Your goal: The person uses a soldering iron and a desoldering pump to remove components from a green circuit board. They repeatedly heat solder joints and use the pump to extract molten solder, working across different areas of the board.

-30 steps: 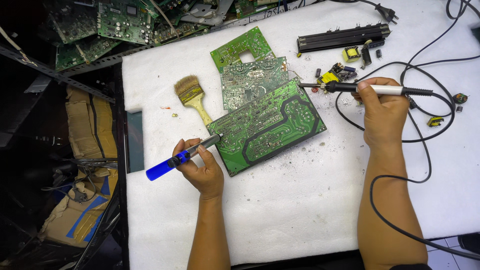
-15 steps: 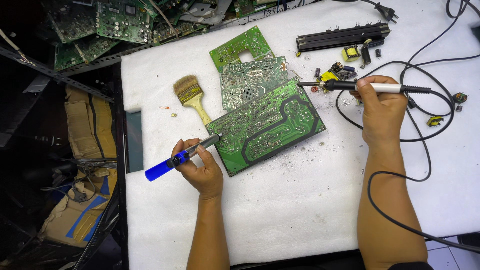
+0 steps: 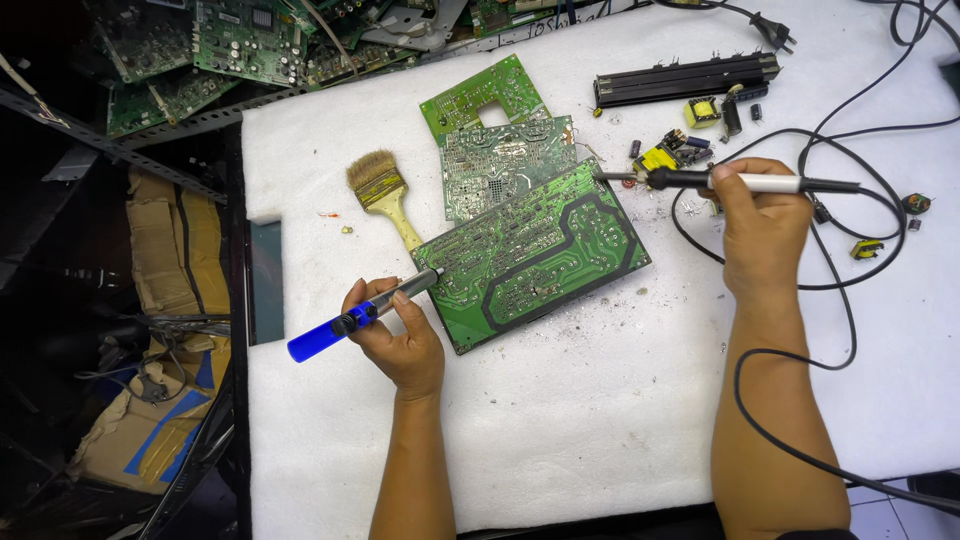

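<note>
My left hand [image 3: 395, 335] clamps the blue-handled desoldering pump [image 3: 355, 315], nozzle at the large green circuit board [image 3: 535, 250]; right hand [image 3: 765, 225] grips the white-handled soldering iron [image 3: 740, 182], tip at the board's far corner for reach.

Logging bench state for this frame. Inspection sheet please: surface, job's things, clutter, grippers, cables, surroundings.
Surface: white foam pad, dark specks near the boards.
Job's things: large green circuit board lying flat; blue-handled desoldering pump; soldering iron.
Clutter: paintbrush, two smaller boards, black heat sink bar, loose components.
Grippers: left hand holds the pump, tip at the board's left edge; right hand holds the iron, tip at the board's top right corner.
Cables: black cord loops round the right forearm; plug lies loose.
Surroundings: scrap boards piled top left; cardboard below the bench.
</note>
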